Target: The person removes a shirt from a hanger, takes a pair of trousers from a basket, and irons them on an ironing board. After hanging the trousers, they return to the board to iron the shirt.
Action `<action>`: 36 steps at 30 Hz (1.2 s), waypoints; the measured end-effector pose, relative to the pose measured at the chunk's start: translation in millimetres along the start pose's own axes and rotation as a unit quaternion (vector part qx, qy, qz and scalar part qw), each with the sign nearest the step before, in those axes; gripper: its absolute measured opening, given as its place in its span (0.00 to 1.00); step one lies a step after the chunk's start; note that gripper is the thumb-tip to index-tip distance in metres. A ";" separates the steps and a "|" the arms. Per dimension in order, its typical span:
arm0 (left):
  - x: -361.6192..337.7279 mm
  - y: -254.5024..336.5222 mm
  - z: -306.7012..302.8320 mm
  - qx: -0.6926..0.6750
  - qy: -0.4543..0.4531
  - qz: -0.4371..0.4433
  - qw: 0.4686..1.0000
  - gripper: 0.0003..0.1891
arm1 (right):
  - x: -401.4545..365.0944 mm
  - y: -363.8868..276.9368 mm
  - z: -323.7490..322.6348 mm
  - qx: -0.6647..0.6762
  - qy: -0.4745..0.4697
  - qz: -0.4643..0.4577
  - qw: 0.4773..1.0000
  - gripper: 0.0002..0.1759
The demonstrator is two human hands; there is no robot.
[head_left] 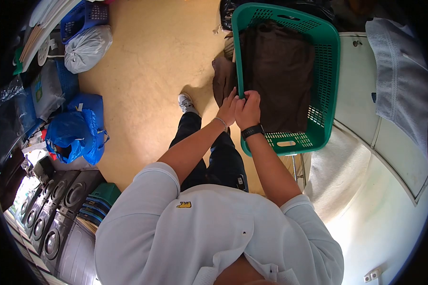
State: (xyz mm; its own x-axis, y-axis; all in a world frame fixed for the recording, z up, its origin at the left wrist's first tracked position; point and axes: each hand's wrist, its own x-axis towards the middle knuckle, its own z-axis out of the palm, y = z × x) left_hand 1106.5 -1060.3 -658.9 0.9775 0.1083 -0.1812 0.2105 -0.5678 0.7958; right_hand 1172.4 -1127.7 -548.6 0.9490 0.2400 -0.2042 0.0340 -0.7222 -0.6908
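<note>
A green plastic laundry basket point(333, 85) with slotted sides holds dark brown fabric point(280, 76), spread flat inside. At its left rim my two hands are side by side, touching. My right hand point(248, 110), with a black watch at the wrist, is closed over the rim, fingers curled on the inner side. My left hand point(228, 109), with a bracelet, lies against the rim's outer side, its fingers close together; what they grip is hidden. More brown cloth point(223, 78) hangs outside the basket, beside my left fingertips.
A pale cabinet point(359, 80) with a grey towel point(399, 80) on it stands at the right. Metal legs point(298, 168) show below the basket. Along the left are a blue bag point(92, 126), a white tied sack point(88, 49), a blue crate point(83, 19) and several front-loading machines point(52, 242).
</note>
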 end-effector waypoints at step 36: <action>-69.6 182.0 -84.6 -0.524 -0.152 -0.305 0.781 0.37 | 10.3 33.2 -156.5 -0.044 -0.177 -0.102 0.978 0.23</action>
State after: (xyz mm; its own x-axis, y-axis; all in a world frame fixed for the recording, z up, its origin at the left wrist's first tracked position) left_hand 1078.2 -1102.2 -452.5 0.6739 -0.1906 -0.7138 0.6893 0.5101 0.5145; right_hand 1232.4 -1250.7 -465.0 0.7520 0.5830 -0.3076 0.2524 -0.6857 -0.6827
